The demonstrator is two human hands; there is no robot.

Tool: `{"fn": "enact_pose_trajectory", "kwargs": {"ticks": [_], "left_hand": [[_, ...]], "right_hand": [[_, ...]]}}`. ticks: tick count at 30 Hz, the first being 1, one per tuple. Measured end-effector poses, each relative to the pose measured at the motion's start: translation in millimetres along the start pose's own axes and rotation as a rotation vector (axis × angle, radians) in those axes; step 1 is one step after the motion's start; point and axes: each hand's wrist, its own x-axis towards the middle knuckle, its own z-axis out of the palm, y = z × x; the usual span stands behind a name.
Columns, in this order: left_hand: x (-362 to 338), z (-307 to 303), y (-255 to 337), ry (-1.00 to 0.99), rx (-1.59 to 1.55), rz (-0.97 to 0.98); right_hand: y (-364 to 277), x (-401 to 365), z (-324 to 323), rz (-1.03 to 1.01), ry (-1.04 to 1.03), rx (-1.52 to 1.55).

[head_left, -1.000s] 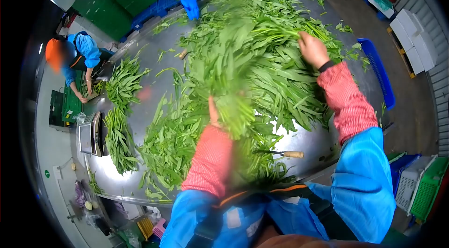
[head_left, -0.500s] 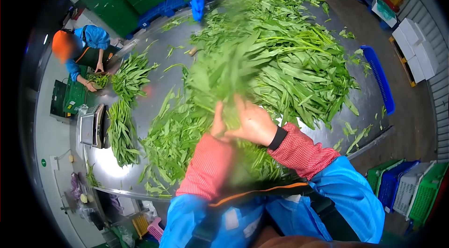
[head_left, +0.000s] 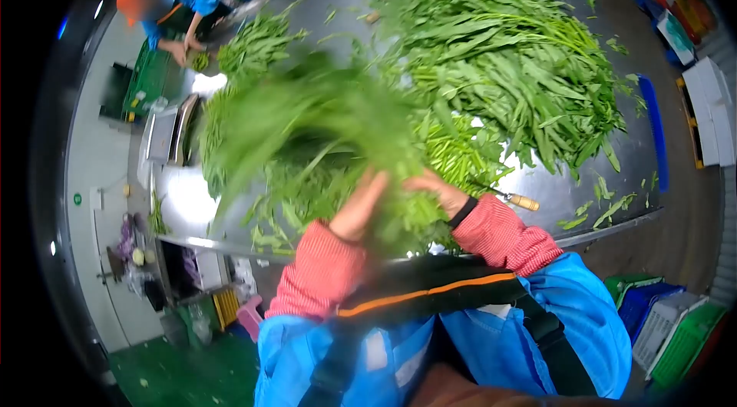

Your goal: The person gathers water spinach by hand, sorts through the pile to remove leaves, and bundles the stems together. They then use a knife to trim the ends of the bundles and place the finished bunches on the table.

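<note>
Fingers (head_left: 375,183) of the left hand (head_left: 359,206) press along one side of a bunch of leafy greens (head_left: 307,112), apparently water spinach, while those of the right hand (head_left: 437,192) close on its other side, so the stems sit gripped between the two. Motion blurs the bunch, and the fingertips partly vanish among the stems. It is held above the near edge of a metal table (head_left: 184,204), its leaves fanning leftward.

Right of the hands lies a wooden-handled knife (head_left: 523,201), beside cut stems (head_left: 459,148); a large heap of greens (head_left: 530,77) spreads beyond. Against the table's right edge stands a blue plastic basket (head_left: 654,131), its inside hidden from this angle. Lower right, green, blue and grey crates (head_left: 664,330) lean in a row, contents unseen. Farther off, a white box (head_left: 674,35) shows something green at its opening, near white cartons (head_left: 710,112).

Upper left, a co-worker in an orange cap handles a small bunch (head_left: 200,62) next to a green crate (head_left: 146,83), whose contents I cannot make out, and a scale (head_left: 163,135).
</note>
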Motion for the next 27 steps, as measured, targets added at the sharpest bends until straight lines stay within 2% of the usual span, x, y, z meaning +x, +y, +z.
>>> {"fn": "enact_pose_trajectory", "kwargs": {"ticks": [1, 3, 6, 7, 9, 11, 12, 14, 16, 19, 20, 21, 23, 24, 25, 27], "left_hand": [[-4, -3, 8, -0.004, 0.206, -0.123], [9, -34, -13, -0.149, 0.315, -0.143], [-2, -49, -21, -0.003, 0.604, 0.058], [-7, -45, -7, 0.139, 0.875, 0.246], [-14, -37, 19, 0.096, 1.338, 0.694], [-12, -26, 29, -0.117, 1.601, 0.797], [-9, -22, 31, -0.23, 1.729, 0.849], [4, -18, 36, -0.346, 1.844, 0.997], [10, -13, 43, -0.403, 1.851, 1.14], [14, -19, 42, -0.573, 1.839, 0.701], [19, -27, 27, -0.451, 1.672, 0.961], [20, -30, 23, -0.419, 1.676, 0.955], [20, -36, 23, -0.35, 1.681, 0.938], [22, -37, 35, -0.271, 1.7, 0.955], [26, -42, 45, -0.151, 1.855, 0.89], [33, -35, 69, 0.065, 1.893, 0.492]], "right_hand": [[19, -5, -26, 0.21, 0.006, 0.269], [25, -24, -20, 0.112, 0.017, 0.324], [27, -31, -16, 0.094, 0.004, 0.379], [28, -31, -14, 0.088, 0.01, 0.38], [25, -34, -5, 0.122, 0.005, 0.368], [25, -38, -1, 0.164, -0.05, 0.348], [34, -38, -12, 0.149, -0.021, 0.115], [56, -27, -31, -0.006, -0.204, -0.153], [36, -34, -17, 0.034, -0.198, -0.308], [8, -30, 0, 0.122, -0.172, -0.414], [4, -25, -4, 0.169, -0.157, -0.407], [-1, -20, -8, 0.216, -0.141, -0.4], [-25, -36, 1, 0.06, 0.125, -0.754], [-30, -48, -3, 0.002, 0.357, -0.757], [-34, -62, -11, -0.055, 0.587, -0.753], [-34, -93, -22, -0.179, 0.869, -1.47]]}}
